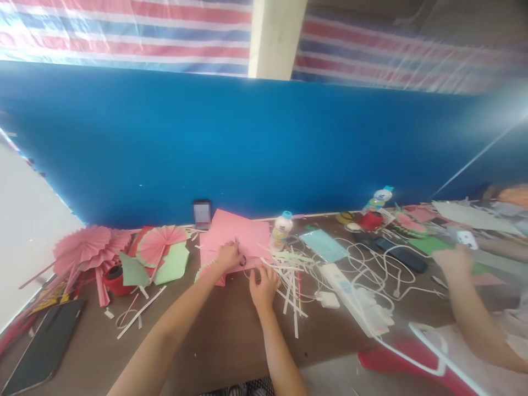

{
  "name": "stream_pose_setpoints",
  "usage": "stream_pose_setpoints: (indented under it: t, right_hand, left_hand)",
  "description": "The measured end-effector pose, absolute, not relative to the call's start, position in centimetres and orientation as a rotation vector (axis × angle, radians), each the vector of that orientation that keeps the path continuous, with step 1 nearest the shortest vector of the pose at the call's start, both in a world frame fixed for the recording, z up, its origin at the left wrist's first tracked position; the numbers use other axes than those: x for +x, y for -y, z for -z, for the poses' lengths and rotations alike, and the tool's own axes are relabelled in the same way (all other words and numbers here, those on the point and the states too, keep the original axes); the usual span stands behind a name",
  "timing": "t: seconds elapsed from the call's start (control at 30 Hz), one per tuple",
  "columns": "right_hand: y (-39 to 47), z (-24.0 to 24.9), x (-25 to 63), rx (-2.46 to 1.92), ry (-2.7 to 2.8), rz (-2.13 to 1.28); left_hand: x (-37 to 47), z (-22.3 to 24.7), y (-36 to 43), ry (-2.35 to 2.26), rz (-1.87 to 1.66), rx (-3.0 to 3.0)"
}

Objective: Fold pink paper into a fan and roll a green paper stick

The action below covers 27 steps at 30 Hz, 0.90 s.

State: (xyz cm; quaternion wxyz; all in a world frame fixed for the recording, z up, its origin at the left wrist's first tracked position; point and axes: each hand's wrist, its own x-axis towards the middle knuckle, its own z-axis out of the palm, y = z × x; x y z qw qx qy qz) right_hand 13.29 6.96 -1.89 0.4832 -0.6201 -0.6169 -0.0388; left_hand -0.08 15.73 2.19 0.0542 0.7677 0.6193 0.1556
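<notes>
Crowding the pink paper (249, 236), both hands sat close together on the table.
The sheets lay flat ahead of the person; the left hand (229, 256) was over them by dark scissors (242, 260), though whether it gripped these could not be told. The right hand (264, 283), fingers loosely parted, looked empty. A sideways sweep could have snagged the white strips (292, 268) or toppled the bottle (282, 226).

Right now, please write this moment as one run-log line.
left hand: over pink paper, grip unclear | right hand: partly open, beside white strips | bottle: behind strips
</notes>
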Motion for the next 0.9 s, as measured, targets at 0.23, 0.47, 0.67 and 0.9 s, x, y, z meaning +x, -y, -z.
stream_pose_setpoints:
  t: [0.23,0.47,0.67,0.9]
  right_hand:
    - [-8.4,3.3,13.7,-1.589,1.820,0.078]
    - [-8.8,3.9,13.6,-1.585,1.783,0.185]
    - [-8.6,3.6,13.1,-1.695,1.836,0.264]
    - [-8.5,3.7,12.8,-1.732,1.937,0.329]
  left_hand:
    - [1.6,-0.3,-14.7,-1.818,-0.252,2.565]
    - [-3.0,-2.9,-14.1,-1.615,-0.067,2.281]
    - [-6.5,-2.1,-13.1,-1.619,0.203,2.054]
    - [-10.2,-3.6,-14.6,-2.100,0.037,1.805]
